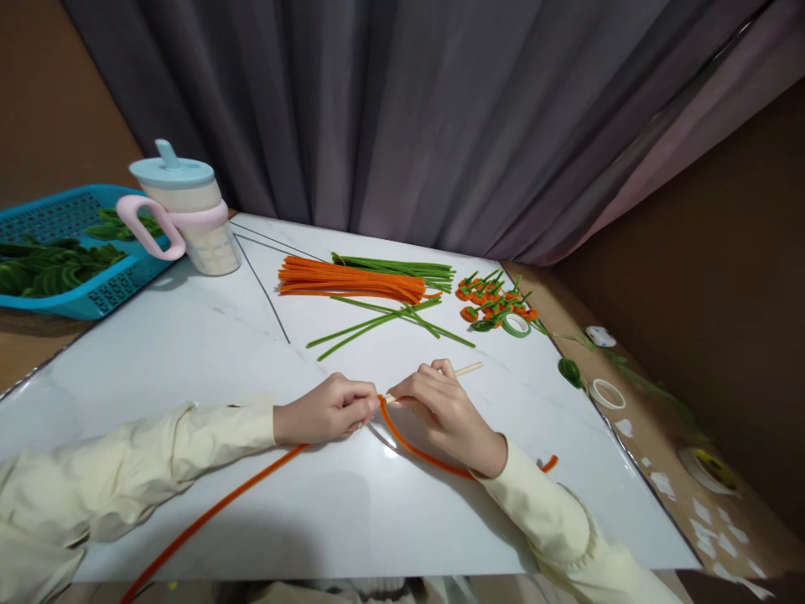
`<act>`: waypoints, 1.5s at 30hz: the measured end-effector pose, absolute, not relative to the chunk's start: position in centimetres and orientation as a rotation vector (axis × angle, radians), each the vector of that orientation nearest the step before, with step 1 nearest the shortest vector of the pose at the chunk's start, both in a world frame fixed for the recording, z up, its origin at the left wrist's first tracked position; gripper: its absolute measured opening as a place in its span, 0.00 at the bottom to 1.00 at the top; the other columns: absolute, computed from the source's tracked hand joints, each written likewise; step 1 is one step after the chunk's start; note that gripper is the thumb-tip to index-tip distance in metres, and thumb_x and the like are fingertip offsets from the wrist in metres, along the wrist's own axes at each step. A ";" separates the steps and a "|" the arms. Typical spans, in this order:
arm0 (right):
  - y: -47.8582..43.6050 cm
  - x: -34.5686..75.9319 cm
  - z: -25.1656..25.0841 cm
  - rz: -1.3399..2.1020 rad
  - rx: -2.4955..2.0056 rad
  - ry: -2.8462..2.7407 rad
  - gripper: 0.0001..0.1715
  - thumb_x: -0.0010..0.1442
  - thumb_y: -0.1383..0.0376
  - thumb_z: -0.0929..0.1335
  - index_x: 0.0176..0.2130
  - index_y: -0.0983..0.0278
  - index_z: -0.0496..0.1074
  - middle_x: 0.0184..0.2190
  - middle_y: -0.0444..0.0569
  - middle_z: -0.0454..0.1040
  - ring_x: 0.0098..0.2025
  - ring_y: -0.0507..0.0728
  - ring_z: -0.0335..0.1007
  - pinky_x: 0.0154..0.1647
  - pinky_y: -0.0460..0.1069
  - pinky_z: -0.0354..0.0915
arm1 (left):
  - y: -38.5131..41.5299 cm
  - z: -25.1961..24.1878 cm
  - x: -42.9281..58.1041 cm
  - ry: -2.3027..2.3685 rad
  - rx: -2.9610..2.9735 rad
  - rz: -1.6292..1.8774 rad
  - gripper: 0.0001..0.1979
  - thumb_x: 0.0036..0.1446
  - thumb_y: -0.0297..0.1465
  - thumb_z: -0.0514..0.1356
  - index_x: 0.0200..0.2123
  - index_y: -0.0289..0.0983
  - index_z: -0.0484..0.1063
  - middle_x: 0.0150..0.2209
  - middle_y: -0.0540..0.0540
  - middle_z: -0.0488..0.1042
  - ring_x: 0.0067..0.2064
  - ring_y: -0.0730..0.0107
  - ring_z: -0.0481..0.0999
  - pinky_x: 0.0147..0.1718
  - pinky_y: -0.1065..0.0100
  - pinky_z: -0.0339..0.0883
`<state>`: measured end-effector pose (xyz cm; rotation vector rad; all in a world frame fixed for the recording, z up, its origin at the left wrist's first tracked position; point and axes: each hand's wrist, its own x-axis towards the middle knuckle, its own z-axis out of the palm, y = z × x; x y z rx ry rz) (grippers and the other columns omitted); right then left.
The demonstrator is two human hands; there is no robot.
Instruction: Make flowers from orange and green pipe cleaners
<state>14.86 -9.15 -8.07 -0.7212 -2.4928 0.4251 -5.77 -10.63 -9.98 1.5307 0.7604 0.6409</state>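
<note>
Orange and fuzzy, a long, thin, bendable chenille stem (217, 509) is trailing across the white, marble-patterned tabletop (264, 377) near its front edge. Its surface is looking plush and even; one length is running straight from beneath the left hand (343, 408) toward the lower left, while the other is curving down from the fingertips and passing under the right wrist, its tip showing beyond.

The left hand's thumb and fingers are pressing together, clamped on the stem at its bend. The right hand (449, 411) is curling its fingers around a slim, pale wooden stick (469, 368), whose near end is meeting the stem at the left fingertips.

One stem and one stick are occupying the hands. Beyond them, one thick bundle of orange chenille stems (352, 279) is lying before one bundle of green chenille stems (402, 268), and four loose green stems (371, 323) are crossing in front. Small orange-and-green fuzzy flowers (478, 295) are clustering to the right, perhaps a dozen, though overlap is making the count uncertain. One green tape roll (516, 325) is resting against them. One blue-lidded tumbler with a pink handle (210, 239) is standing at the left, beside one blue plastic basket (94, 298).
</note>
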 end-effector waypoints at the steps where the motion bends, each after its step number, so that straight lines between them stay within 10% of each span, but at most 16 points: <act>1: -9.2 14.9 -8.1 0.420 -0.719 -2.492 0.10 0.63 0.73 0.58 0.36 0.65 0.67 0.30 0.47 0.73 0.31 0.53 0.59 0.37 0.51 0.48 | -10.6 -10.0 -5.8 0.765 1.534 0.641 0.14 0.59 0.32 0.50 0.21 0.37 0.57 0.13 0.58 0.53 0.15 0.82 0.51 0.15 0.76 0.47; 45: -9.1 14.2 -8.8 0.360 -0.662 -2.395 0.12 0.60 0.77 0.58 0.36 0.65 0.67 0.28 0.45 0.74 0.28 0.52 0.58 0.33 0.51 0.47 | -10.5 -10.1 -5.8 0.843 1.671 0.649 0.11 0.55 0.27 0.49 0.20 0.37 0.56 0.13 0.58 0.55 0.16 0.81 0.53 0.16 0.77 0.49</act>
